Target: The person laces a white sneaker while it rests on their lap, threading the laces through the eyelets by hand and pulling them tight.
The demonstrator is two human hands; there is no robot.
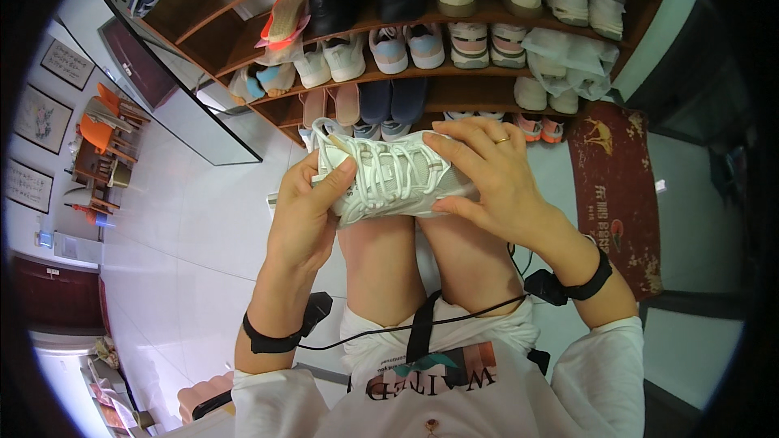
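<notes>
A white lace-up sneaker [389,176] is held sideways above my knees, its laces facing up. My left hand [313,201] grips the heel and ankle end, with the thumb on the upper beside the laces. At the toe end, my right hand [487,176] wraps over the front of the shoe, fingers on the far side and thumb on the near side. The sole is turned down and mostly hidden. White laces run crisscross along the tongue, with a loop standing up near the ankle opening.
Ahead stands a wooden shoe rack [481,77] with several pairs of shoes and slippers. A dark red doormat [608,194] lies at the right. A framed mirror [201,109] leans at the left. A black cable [420,323] runs between my wrist straps.
</notes>
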